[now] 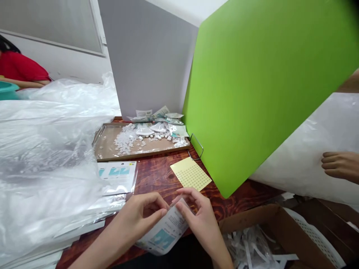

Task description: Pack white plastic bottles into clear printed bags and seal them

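A printed plastic packet (166,231), white with a teal picture, is held between my two hands above the table's front edge. My left hand (140,215) pinches its top edge near the left corner. On the other side, my right hand (198,213) grips the upper right edge between thumb and fingers. Just beyond my hands lies a yellow sheet (190,173) with rows of small round dots. More printed packets (120,175) rest flat to the left. Behind them a shallow cardboard tray (105,144) holds small white pieces, clear bits and several filled packets.
A grey panel (151,56) and a leaning green panel (258,86) rise behind the tray, near a wire stand (198,147). Plastic sheeting (50,157) covers the left. At lower right sits a cardboard box (291,231) of plastic scraps. Another person's hand (340,164) shows at right, a red sleeve (25,69) far left.
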Tool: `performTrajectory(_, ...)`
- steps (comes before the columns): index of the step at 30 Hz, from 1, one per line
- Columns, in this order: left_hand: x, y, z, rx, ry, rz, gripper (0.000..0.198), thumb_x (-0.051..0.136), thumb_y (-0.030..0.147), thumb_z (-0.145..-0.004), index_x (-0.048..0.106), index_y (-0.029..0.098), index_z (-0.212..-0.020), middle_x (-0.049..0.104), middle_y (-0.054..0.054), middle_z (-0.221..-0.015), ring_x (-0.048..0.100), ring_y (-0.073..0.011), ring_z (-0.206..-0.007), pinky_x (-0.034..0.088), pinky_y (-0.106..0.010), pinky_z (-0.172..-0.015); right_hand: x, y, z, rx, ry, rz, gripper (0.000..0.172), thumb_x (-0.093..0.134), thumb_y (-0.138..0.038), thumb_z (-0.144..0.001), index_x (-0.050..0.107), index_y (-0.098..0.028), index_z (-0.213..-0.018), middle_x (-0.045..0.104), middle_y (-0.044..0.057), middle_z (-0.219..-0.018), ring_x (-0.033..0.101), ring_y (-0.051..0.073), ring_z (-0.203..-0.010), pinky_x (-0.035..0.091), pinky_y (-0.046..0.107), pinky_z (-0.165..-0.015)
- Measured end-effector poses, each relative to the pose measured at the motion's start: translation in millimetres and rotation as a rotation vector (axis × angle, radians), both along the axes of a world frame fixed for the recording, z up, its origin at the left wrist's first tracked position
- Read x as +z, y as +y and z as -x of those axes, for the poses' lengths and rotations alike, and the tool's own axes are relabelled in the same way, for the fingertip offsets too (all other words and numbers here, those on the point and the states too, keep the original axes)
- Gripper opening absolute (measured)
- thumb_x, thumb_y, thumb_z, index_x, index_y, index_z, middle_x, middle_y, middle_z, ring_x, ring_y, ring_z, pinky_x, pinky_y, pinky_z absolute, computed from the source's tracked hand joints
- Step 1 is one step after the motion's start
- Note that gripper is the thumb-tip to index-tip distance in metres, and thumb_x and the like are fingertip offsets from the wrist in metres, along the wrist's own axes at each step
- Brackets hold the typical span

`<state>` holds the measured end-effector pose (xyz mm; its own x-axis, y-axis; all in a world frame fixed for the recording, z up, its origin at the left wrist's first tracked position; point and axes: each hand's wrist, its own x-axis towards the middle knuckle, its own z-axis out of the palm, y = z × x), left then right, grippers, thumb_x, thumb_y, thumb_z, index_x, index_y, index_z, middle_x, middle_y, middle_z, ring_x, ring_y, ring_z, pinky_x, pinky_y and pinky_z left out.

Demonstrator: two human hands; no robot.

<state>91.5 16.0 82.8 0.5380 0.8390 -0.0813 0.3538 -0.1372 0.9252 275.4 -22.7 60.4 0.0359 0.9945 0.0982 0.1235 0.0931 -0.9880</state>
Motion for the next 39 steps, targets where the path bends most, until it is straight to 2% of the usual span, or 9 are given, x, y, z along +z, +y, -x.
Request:
performTrajectory(3, -8.2, -8, -7, 0.084, -0.049, -0.032, 0.026, 0.056, 0.041, -0.086, 0.067, 0.018, -0.08, 0.071, -0.004, -0.077, 0.066, -0.0186, -0.072, 0.049, -0.023, -0.062, 2.1, 2, 5, -0.044, -0.083, -0.007, 0.032, 0.072, -0.035, -0.077, 0.066, -0.019, -0.104, 0.073, 0.005, -0.092, 0.068, 0.022, -0.088, 0.051, 0.029, -0.079)
performTrajectory(6, -11.5, -17, -12, 0.148, -0.044, -0.041, 0.028, 0.051, 0.043, -0.089, 0.064, 0.019, -0.082, 0.069, -0.003, -0.077, 0.064, -0.0181, -0.071, 0.047, -0.024, -0.061, 2.8, 2, 11, -0.103, -0.158, 0.02, 0.03, 0.061, -0.046, -0.085, 0.069, -0.018, -0.091, 0.071, 0.004, -0.08, 0.065, 0.02, -0.075, 0.047, 0.027, -0.068)
performTrajectory(11, -16.8, -29, -15, 0.238, 0.072, -0.145, 0.024, 0.049, 0.039, -0.091, 0.06, 0.021, -0.08, 0.065, 0.0, -0.073, 0.059, -0.0144, -0.065, 0.043, -0.021, -0.058, -7.7, 1, 18, -0.16, -0.193, 0.044, 0.045, 0.048, -0.051, -0.091, 0.064, -0.016, -0.068, 0.061, 0.001, -0.061, 0.053, 0.014, -0.059, 0.038, 0.024, -0.056)
performTrajectory(16, -27.1, -34, -15, 0.295, 0.124, -0.162, 0.023, 0.049, 0.039, -0.092, 0.059, 0.022, -0.081, 0.064, 0.002, -0.071, 0.057, -0.0135, -0.062, 0.041, -0.021, -0.055, -22.7, -2, 20, -0.152, -0.135, 0.092, 0.041, 0.054, -0.05, -0.087, 0.062, -0.015, -0.067, 0.056, -0.001, -0.06, 0.048, 0.012, -0.058, 0.036, 0.023, -0.055)
performTrajectory(22, -34.7, -37, -13, 0.329, 0.157, -0.16, 0.023, 0.047, 0.038, -0.093, 0.059, 0.022, -0.081, 0.064, 0.002, -0.072, 0.057, -0.0132, -0.063, 0.04, -0.021, -0.055, -26.7, -3, 21, -0.122, -0.062, 0.176, 0.028, 0.062, -0.04, -0.081, 0.062, -0.016, -0.068, 0.056, -0.002, -0.06, 0.047, 0.011, -0.058, 0.037, 0.022, -0.053)
performTrajectory(31, -38.0, -33, -9, 0.312, 0.196, -0.155, 0.021, 0.046, 0.033, -0.092, 0.059, 0.022, -0.079, 0.065, 0.003, -0.071, 0.058, -0.0135, -0.063, 0.039, -0.022, -0.057, -32.4, -5, 18, -0.037, 0.049, 0.194, 0.021, 0.068, -0.036, -0.077, 0.063, -0.016, -0.07, 0.057, -0.003, -0.062, 0.049, 0.011, -0.058, 0.039, 0.021, -0.054)
performTrajectory(34, -39.5, -32, -7, 0.272, 0.204, -0.175, 0.02, 0.044, 0.031, -0.093, 0.057, 0.022, -0.08, 0.065, 0.004, -0.073, 0.058, -0.0126, -0.064, 0.038, -0.022, -0.059, -33.1, -6, 17, -0.023, 0.01, 0.182, 0.018, 0.068, -0.034, -0.079, 0.067, -0.017, -0.077, 0.063, -0.001, -0.068, 0.055, 0.013, -0.061, 0.043, 0.022, -0.057)
performTrajectory(37, -38.0, -29, -3, 0.166, 0.235, -0.22, 0.019, 0.043, 0.031, -0.095, 0.056, 0.022, -0.083, 0.066, 0.004, -0.077, 0.06, -0.0121, -0.068, 0.037, -0.022, -0.062, -33.3, -7, 13, -0.018, -0.055, 0.072, 0.024, 0.068, -0.027, -0.079, 0.068, -0.02, -0.102, 0.069, 0.002, -0.084, 0.064, 0.017, -0.077, 0.049, 0.026, -0.07)
performTrajectory(39, -34.4, -25, 0, 0.086, 0.289, -0.268, 0.02, 0.042, 0.031, -0.096, 0.056, 0.023, -0.085, 0.066, 0.004, -0.079, 0.061, -0.0127, -0.069, 0.035, -0.023, -0.062, -33.1, -6, 9, 0.011, -0.109, -0.054, 0.025, 0.066, -0.022, -0.08, 0.066, -0.022, -0.105, 0.069, 0.004, -0.096, 0.064, 0.019, -0.091, 0.05, 0.03, -0.082)
